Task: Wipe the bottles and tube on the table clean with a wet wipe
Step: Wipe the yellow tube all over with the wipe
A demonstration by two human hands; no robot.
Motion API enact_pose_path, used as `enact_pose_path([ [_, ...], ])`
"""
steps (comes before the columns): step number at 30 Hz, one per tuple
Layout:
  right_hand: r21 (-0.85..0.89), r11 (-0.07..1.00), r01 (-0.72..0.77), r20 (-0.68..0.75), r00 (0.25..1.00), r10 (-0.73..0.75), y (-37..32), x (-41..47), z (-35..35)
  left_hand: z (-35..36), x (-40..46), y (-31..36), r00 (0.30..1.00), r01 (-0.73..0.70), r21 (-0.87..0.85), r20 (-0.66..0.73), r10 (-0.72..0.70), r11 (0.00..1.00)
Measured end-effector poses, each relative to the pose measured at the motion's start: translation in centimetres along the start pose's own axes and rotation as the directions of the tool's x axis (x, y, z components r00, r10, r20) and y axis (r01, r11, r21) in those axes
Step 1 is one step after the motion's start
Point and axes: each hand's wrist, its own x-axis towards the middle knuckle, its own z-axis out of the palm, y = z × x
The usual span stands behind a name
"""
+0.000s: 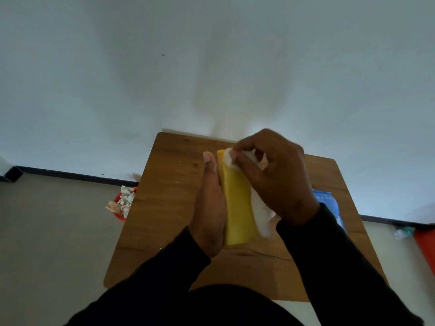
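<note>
A yellow tube (pixel 236 203) is held above the middle of the wooden table (pixel 164 208), its long axis running away from me. My left hand (pixel 210 208) holds it along its left side, thumb stretched up toward the far end. My right hand (pixel 275 175) grips a white wet wipe (pixel 261 212) and presses it against the tube's far end and right side. The wipe hangs down past my right wrist. Other bottles are not visible; my hands and arms hide much of the table.
A blue wet-wipe pack (pixel 329 203) lies on the table's right side, partly behind my right arm. A red bin (pixel 118 214) with crumpled wipes stands on the floor left of the table. A red object (pixel 426 245) sits at the right edge. The wall is close behind.
</note>
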Motion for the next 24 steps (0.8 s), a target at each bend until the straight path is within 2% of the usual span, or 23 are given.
enact_pose_path([
  [2,-0.038,0.997,-0.072,-0.056,0.996,0.07,0.9,0.2,-0.3,-0.1,-0.1,0.0,0.999,0.02,0.092,-0.038,-0.016,0.996],
  [6,0.147,0.987,-0.064,0.146,0.988,0.042,0.5,-1.2,-1.1,-0.2,-0.3,0.1,0.998,-0.038,0.161,-0.035,0.044,0.986],
  [7,0.151,0.987,-0.049,0.16,0.987,0.024,0.3,-1.2,-0.9,0.0,-0.4,0.2,0.997,-0.053,0.164,-0.045,0.061,0.985],
  [10,0.081,0.995,-0.065,0.009,0.998,0.065,0.6,-0.7,-0.7,0.1,-0.5,0.4,0.994,-0.082,0.21,-0.048,0.094,0.974],
  [11,0.109,0.989,-0.097,-0.043,0.994,0.102,0.7,-0.5,-0.9,0.1,-0.4,0.4,0.995,-0.085,0.232,-0.041,0.096,0.969],
  [15,0.387,0.9,-0.203,-0.151,0.949,0.278,0.6,-1.2,-2.5,-0.7,-0.1,0.5,0.979,-0.125,0.336,-0.111,0.171,0.934],
  [17,0.447,0.859,-0.249,-0.169,0.92,0.355,0.6,-1.7,-2.8,-0.9,0.0,0.6,0.981,-0.101,0.283,-0.13,0.143,0.954],
  [20,0.473,0.817,-0.329,-0.129,0.892,0.434,0.9,-2.5,-2.8,-1.3,0.1,0.6,0.986,-0.003,0.136,-0.165,0.026,0.991],
  [24,0.367,0.857,-0.361,-0.033,0.916,0.399,0.8,-3.4,-2.3,-1.3,0.0,0.4,0.986,0.089,0.078,-0.152,-0.076,0.993],
])
